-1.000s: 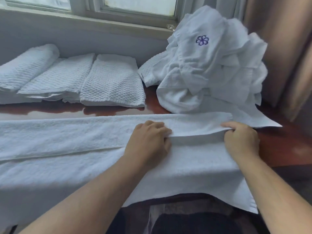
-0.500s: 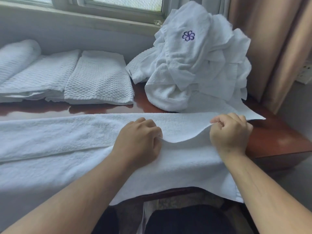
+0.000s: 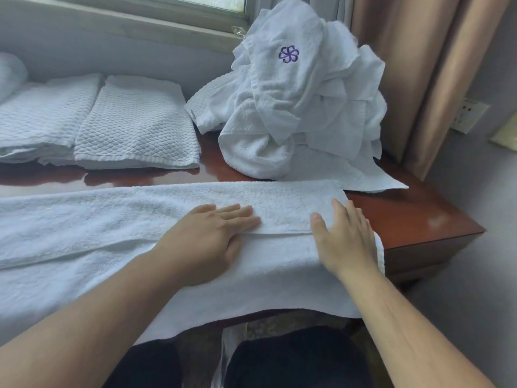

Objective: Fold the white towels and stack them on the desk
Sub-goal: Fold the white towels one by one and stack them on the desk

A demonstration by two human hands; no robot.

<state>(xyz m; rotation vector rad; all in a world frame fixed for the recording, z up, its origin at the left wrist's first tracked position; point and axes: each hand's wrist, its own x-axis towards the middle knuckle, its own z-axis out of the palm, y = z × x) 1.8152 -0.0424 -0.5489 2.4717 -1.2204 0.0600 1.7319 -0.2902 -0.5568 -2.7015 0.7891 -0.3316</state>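
Observation:
A long white towel (image 3: 117, 219) lies across the front of the dark wooden desk (image 3: 414, 217), its far strip folded over toward me and its near edge hanging off the desk. My left hand (image 3: 207, 236) lies flat on the fold's edge with straight fingers. My right hand (image 3: 344, 236) presses flat on the towel's right end. Behind them sits a heap of unfolded white towels (image 3: 302, 107), one with a purple flower emblem. Folded waffle-weave towels (image 3: 134, 124) lie side by side at the back left.
A window sill and wall run along the back of the desk. Beige curtains (image 3: 425, 65) hang at the right, beside a wall socket (image 3: 470, 114). The desk's right corner is bare wood. My dark-clad knees show below the desk edge.
Both hands let go of the pinched towel edge and now lie flat on it. The lifted fold has been laid down and smoothed. The view shifted slightly right.

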